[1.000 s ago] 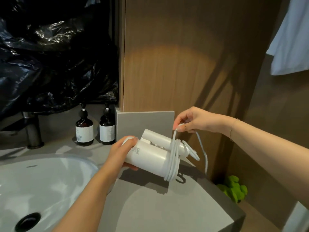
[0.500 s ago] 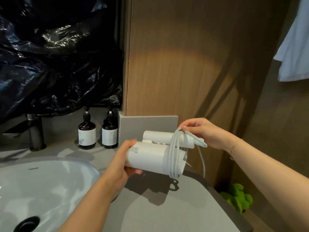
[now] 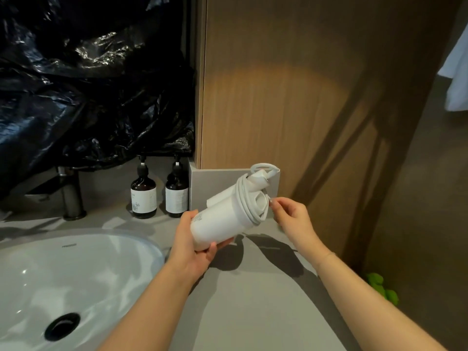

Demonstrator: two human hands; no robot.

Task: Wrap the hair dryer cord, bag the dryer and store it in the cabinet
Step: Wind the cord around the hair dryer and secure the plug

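Note:
A white hair dryer [image 3: 217, 224] is held above the grey counter, tilted with its far end up to the right. My left hand [image 3: 191, 245] grips the near end of its barrel. A white cord [image 3: 247, 202] is wound in several turns round the barrel's far end and the folded handle. My right hand [image 3: 291, 219] is just right of the coil, its fingertips pinching the cord's end at the coil's edge. No bag or cabinet opening shows.
A white sink [image 3: 76, 274] fills the lower left, with a dark tap [image 3: 71, 196] behind it. Two brown pump bottles [image 3: 159, 196] stand at the counter's back. Black plastic sheeting [image 3: 88, 84] hangs above. A wooden panel [image 3: 291, 84] rises behind the counter [image 3: 253, 312]. A green object [image 3: 382, 287] lies on the floor.
The loose hanging cord has been wound onto the dryer. The dryer has tilted upward to the right. My right hand dropped from above the coil to its right side.

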